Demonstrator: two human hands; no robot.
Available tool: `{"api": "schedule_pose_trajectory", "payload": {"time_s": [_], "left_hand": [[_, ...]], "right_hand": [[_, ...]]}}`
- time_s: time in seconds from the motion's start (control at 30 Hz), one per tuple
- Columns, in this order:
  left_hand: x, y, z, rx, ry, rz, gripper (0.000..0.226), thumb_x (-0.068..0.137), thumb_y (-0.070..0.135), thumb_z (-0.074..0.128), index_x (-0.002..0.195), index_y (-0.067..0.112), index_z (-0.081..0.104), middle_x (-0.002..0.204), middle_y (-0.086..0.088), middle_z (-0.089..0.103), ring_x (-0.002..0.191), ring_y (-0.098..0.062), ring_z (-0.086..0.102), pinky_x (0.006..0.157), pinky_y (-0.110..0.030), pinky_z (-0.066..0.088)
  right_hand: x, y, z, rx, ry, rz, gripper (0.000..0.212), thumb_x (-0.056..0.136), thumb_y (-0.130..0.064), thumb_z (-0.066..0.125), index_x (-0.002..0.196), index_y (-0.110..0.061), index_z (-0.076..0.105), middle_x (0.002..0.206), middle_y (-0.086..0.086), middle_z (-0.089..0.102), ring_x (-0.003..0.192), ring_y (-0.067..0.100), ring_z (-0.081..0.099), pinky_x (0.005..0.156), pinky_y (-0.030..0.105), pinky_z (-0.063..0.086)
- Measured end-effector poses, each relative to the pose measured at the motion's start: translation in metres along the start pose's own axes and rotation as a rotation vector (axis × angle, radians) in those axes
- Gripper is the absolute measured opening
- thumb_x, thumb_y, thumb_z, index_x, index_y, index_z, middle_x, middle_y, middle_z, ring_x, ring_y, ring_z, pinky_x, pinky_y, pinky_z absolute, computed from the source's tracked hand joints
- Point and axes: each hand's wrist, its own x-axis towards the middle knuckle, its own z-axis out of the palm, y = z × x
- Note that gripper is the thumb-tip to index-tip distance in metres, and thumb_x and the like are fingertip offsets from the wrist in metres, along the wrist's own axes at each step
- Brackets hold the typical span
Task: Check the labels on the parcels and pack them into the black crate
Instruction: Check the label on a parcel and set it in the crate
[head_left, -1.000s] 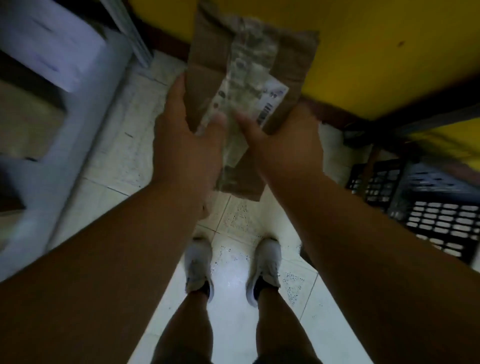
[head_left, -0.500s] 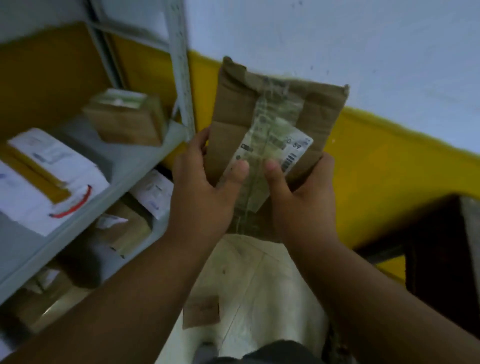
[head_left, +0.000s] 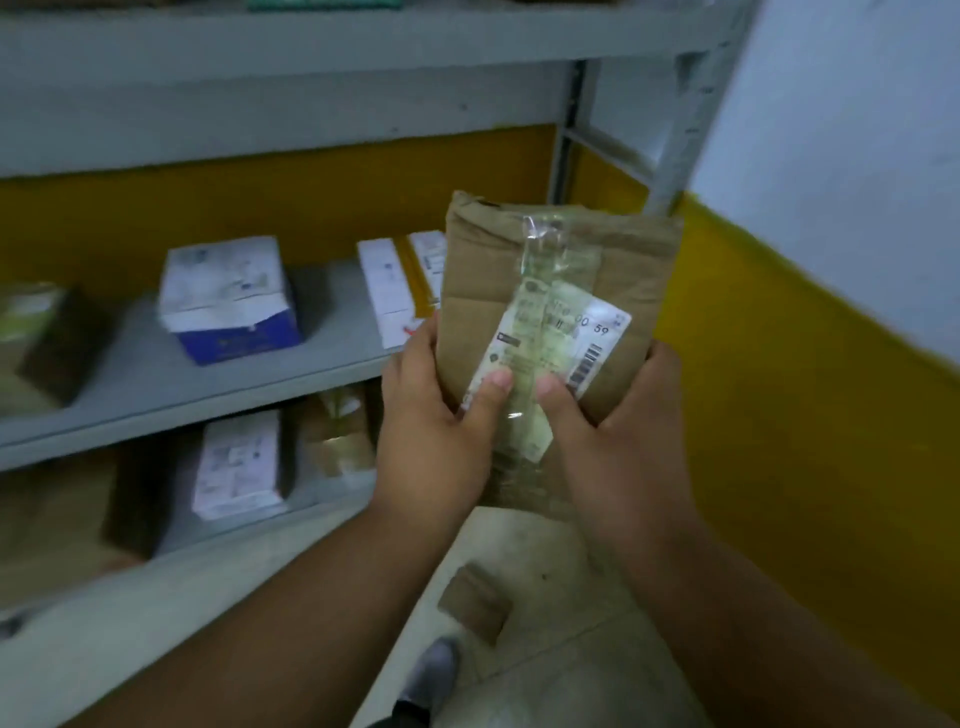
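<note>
Holding a flat brown parcel (head_left: 558, 291) upright in front of the chest, the person grips it from both sides at its lower half. The left hand (head_left: 434, 421) wraps the left edge with its thumb pressed on the front, and the right hand (head_left: 618, 426) wraps the right edge the same way; the two thumb tips lie close together on the parcel's face, not touching each other. Both thumbs rest on the lower end of a white label (head_left: 556, 348) that sits slanted on the front, under a strip of clear tape (head_left: 540, 270) running top to bottom. The label carries a barcode near its right edge and the digits "00 59"; the rest of the print is too blurred to read.

Below the forearms lie a pale tiled floor (head_left: 550, 561), a small brown scrap of cardboard (head_left: 475, 605) on it, and the toe of a white shoe (head_left: 434, 675).

Behind the parcel stands a grey shelf unit (head_left: 171, 384). On its middle shelf sit a white and blue box (head_left: 231, 296), a white parcel with yellow tape (head_left: 402, 280) partly hidden by the held parcel, and a dark box (head_left: 47, 338) at the far left. On the shelf beneath stand a white-labelled parcel (head_left: 239, 462) and a taped brown box (head_left: 337, 431). Farther back is a wall (head_left: 810, 332) painted yellow below and white above.
</note>
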Motion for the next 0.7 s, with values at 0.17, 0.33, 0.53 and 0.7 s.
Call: {"api": "schedule_pose_trajectory", "payload": {"time_s": [0.17,0.33,0.53,0.7], "left_hand": [[-0.067,-0.032,-0.061,0.048,0.16,-0.13,0.063,0.082,0.054,0.063,0.139,0.04,0.04,0.131,0.008,0.055,0.113,-0.005,0.059,0.089,-0.031,0.055],[-0.111,-0.039,-0.14,-0.055,0.28,-0.194,0.053,0.084,0.047,0.069,0.132,0.043,0.045,0.123,0.016,0.061,0.108,-0.002,0.062,0.082,-0.028,0.057],[-0.173,-0.068,-0.267,-0.117,0.412,-0.207,0.04,0.09,0.039,0.067,0.123,0.048,0.045,0.117,0.023,0.062,0.099,0.012,0.06,0.066,-0.005,0.05],[-0.26,-0.128,-0.436,-0.082,0.647,-0.322,0.039,0.088,0.038,0.069,0.123,0.044,0.052,0.109,0.021,0.068,0.096,0.005,0.066,0.08,-0.029,0.059]], "right_hand": [[-0.074,0.0,0.036,0.008,-0.176,-0.038,0.053,0.078,-0.041,0.08,0.111,-0.034,0.04,0.105,-0.015,0.058,0.09,-0.001,0.06,0.067,0.016,0.046],[-0.137,-0.031,0.059,0.016,-0.299,-0.126,0.056,0.08,-0.038,0.077,0.124,-0.026,0.044,0.119,-0.008,0.056,0.102,0.005,0.059,0.08,0.03,0.055],[-0.235,-0.09,0.126,0.007,-0.422,-0.287,0.055,0.083,-0.039,0.074,0.128,-0.026,0.044,0.123,-0.01,0.056,0.106,0.002,0.055,0.077,0.014,0.044],[-0.396,-0.146,0.237,0.121,-0.668,-0.308,0.051,0.087,-0.032,0.073,0.128,-0.025,0.043,0.121,-0.011,0.056,0.103,0.002,0.057,0.061,0.002,0.041]]}}
